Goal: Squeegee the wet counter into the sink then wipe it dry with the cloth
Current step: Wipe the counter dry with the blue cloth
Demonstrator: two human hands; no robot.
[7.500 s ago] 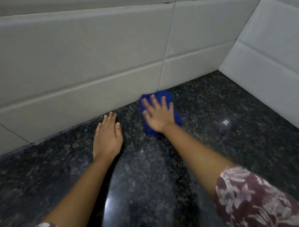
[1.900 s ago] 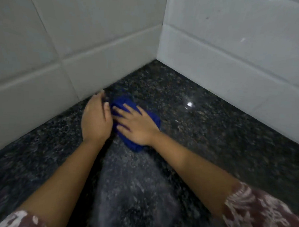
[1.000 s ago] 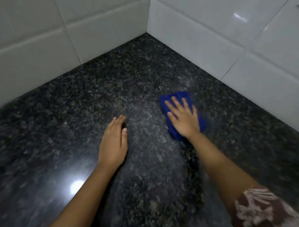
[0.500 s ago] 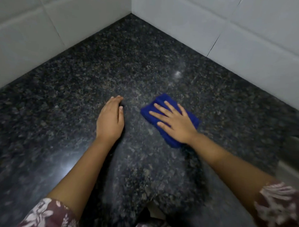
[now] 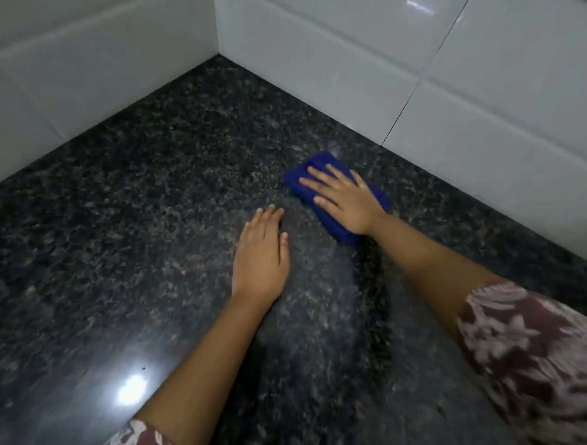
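A folded blue cloth [image 5: 302, 182] lies on the dark speckled granite counter [image 5: 134, 215], right of centre, a short way from the right-hand wall. My right hand [image 5: 345, 199] presses flat on it with fingers spread, covering most of it. My left hand [image 5: 260, 254] rests palm down on the bare counter just left of and nearer than the cloth, fingers together, holding nothing. No squeegee or sink is in view.
White tiled walls [image 5: 360, 57] meet in a corner at the back and bound the counter on the left and right. A lamp glare [image 5: 132, 388] shines on the stone at the near left.
My right hand has slid the cloth away from me and to the right, toward the right wall. My left hand has stayed flat on the counter. The view has shifted.
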